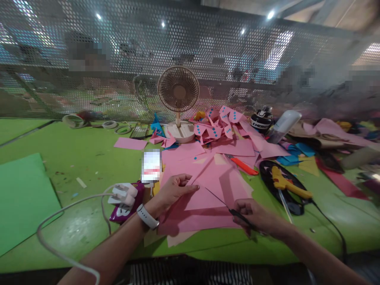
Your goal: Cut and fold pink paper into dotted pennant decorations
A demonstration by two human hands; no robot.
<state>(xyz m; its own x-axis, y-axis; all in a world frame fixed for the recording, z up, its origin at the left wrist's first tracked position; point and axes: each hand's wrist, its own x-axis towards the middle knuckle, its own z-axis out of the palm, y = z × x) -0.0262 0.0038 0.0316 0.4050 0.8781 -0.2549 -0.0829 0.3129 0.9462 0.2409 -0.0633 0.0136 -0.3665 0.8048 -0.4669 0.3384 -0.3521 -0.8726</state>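
My left hand (pixel 173 192), with a white watch band (pixel 147 217) at the wrist, pinches the edge of a pink paper piece (pixel 204 170) between thumb and fingers. In my right hand (pixel 252 215) is what looks like a pair of scissors (pixel 237 215), with dark handles. Their slim blades point up and left toward the left hand, over a stack of pink sheets (pixel 190 219), and appear apart from the pinched edge. An orange utility knife (pixel 243 164) lies just beyond the stack.
A yellow glue gun (pixel 285 184) rests on a black tray (pixel 268 170) at the right. Behind are a small fan (pixel 178 93) and folded pink papers with blue diamonds (pixel 221 122). Leftward lie a phone (pixel 151 166), a purple power strip (pixel 126 208) with cables, and green sheets (pixel 23 198).
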